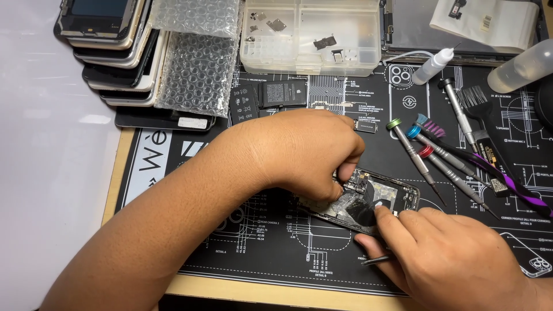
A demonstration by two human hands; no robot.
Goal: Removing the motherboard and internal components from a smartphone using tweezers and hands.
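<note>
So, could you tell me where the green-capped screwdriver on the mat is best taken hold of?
Grip the green-capped screwdriver on its upper shaft just below the cap, coming from its left side. It lies flat, cap toward the parts box, tip slanting down to the right. The blue-capped screwdriver lies close on its right, while the mat to its left looks bare.

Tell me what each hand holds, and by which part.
Left hand pinches the opened phone at its upper end. Right hand presses a fingertip inside it and clasps tweezers, mostly hidden.
</note>
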